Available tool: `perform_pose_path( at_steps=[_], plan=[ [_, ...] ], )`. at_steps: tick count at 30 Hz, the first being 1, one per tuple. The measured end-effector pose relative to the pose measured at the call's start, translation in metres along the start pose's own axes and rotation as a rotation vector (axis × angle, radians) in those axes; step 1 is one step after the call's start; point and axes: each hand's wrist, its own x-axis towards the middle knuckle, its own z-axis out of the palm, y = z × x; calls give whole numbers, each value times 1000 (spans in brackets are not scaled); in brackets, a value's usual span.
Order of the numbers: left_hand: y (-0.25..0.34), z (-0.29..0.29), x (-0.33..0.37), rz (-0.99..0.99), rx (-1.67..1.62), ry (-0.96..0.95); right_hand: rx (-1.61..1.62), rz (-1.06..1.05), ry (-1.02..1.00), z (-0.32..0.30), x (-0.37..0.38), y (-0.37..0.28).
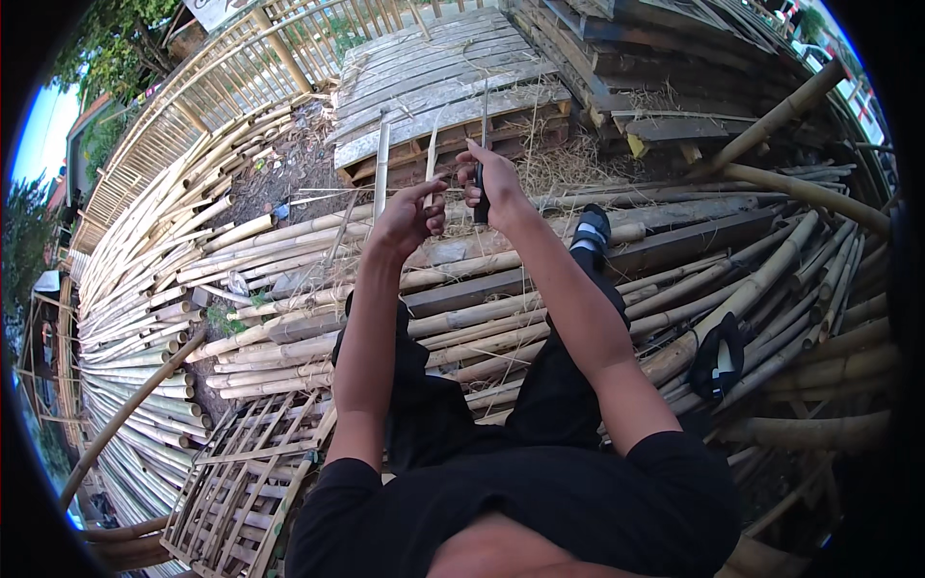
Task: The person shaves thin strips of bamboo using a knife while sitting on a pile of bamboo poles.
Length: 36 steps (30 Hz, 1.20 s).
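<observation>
Both my arms reach forward over the bamboo. My left hand [412,220] is closed with its fingers pinched around a thin pale bamboo strip [433,140] that points away from me. A second flat strip [383,159] stands out just left of that hand; whether the hand holds it too, I cannot tell. My right hand [498,183] is wrapped around the dark handle of a knife [486,114], its narrow blade pointing away from me. The two hands are close together but apart, and the blade is to the right of the strip.
A wooden slatted platform [438,58] lies ahead, with stacked planks [674,77] at its right. Bamboo poles [462,318] lie under my legs and spread left. A woven bamboo panel [251,482] is at lower left, a black sandal [716,356] at right, and a bamboo fence [231,82] behind.
</observation>
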Motion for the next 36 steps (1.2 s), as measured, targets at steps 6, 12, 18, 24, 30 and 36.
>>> perform_pose_path(
  at_steps=[6, 12, 18, 24, 30, 36],
  plan=[
    [-57, 13, -2, 15, -111, 73, -694, -243, 8, -11, 2, 4],
    [-82, -13, -2, 24, -379, -12, -1518, -415, -129, -8, -14, 5],
    [-93, -17, -7, 18, -212, 150, -1753, -425, -425, -33, 5, 29],
    [-97, -35, -14, -1, -195, 162, -1840, -387, -578, -36, 8, 43],
    [-93, -46, -25, -24, -146, 107, -1713, -377, -693, -39, 18, 50],
    [-90, -33, -38, -59, -187, 148, -1680, -397, -748, -38, 21, 45]
  ],
)
